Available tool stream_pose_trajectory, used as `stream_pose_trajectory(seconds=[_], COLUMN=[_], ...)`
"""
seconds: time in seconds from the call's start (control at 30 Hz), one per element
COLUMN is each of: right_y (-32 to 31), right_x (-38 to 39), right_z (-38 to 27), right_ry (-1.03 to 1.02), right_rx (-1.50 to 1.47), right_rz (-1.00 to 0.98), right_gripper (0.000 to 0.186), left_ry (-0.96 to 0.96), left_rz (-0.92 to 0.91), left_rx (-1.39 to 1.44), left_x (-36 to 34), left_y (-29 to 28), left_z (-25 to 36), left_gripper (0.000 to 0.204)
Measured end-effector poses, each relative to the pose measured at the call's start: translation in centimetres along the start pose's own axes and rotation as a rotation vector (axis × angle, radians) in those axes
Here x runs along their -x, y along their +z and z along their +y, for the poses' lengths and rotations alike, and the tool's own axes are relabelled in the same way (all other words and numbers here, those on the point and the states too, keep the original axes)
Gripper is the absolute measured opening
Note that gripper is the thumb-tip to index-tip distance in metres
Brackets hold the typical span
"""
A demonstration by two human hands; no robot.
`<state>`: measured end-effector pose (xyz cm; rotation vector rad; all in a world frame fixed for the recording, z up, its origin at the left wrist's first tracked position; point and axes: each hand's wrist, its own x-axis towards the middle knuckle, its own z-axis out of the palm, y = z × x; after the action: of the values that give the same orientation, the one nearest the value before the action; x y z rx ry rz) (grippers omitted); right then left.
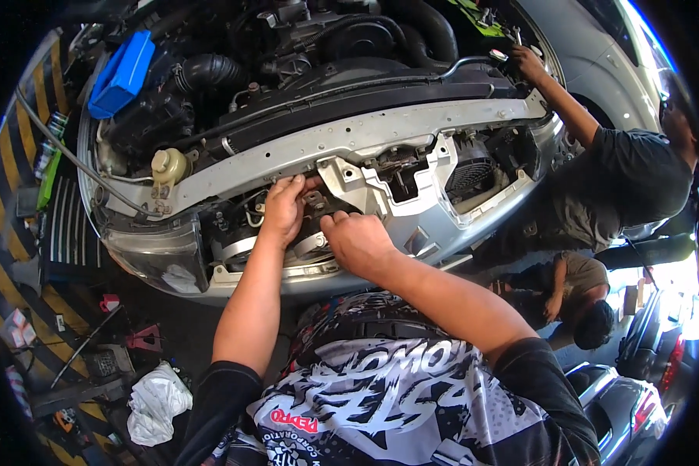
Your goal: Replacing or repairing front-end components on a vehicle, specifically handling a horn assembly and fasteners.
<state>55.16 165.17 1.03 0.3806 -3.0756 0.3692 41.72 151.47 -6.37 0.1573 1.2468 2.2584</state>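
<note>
My left hand (286,210) reaches just below the silver radiator support beam (268,155), fingers curled near a small dark bracket (315,200). Just right of it my right hand (357,241) has its fingers bent into the opening behind the car's front, below a silver centre latch support (342,179). What either hand grips is hidden by the fingers. The silver bumper (419,241) runs beneath that support, and the left headlamp (151,256) sits left of my forearms. A cream reservoir (161,163) stands at the beam's left end.
A co-worker in a dark shirt (629,182) reaches into the engine bay at right; another person (586,291) crouches below. A blue tray (120,74) rests over the engine bay's left side. A white cloth (155,404) and scattered tools lie on the striped floor (8,256) at left.
</note>
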Motion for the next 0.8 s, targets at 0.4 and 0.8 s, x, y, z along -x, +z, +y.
stream_pose_trajectory(seconds=[0.4,0.8], right_y=[-1.8,-1.8], right_x=[-2.1,-3.5], right_z=[-0.3,-2.1], right_ry=[0.184,0.409], right_rx=[-0.175,-0.156], right_rz=[0.031,0.123], right_gripper=[0.014,0.017], left_ry=[-0.193,-0.243], left_rz=[-0.340,-0.609], left_rx=[-0.119,-0.230], left_x=[1.1,1.1], left_y=[-0.7,-0.6], left_z=[4.2,7.0], left_gripper=[0.057,0.103])
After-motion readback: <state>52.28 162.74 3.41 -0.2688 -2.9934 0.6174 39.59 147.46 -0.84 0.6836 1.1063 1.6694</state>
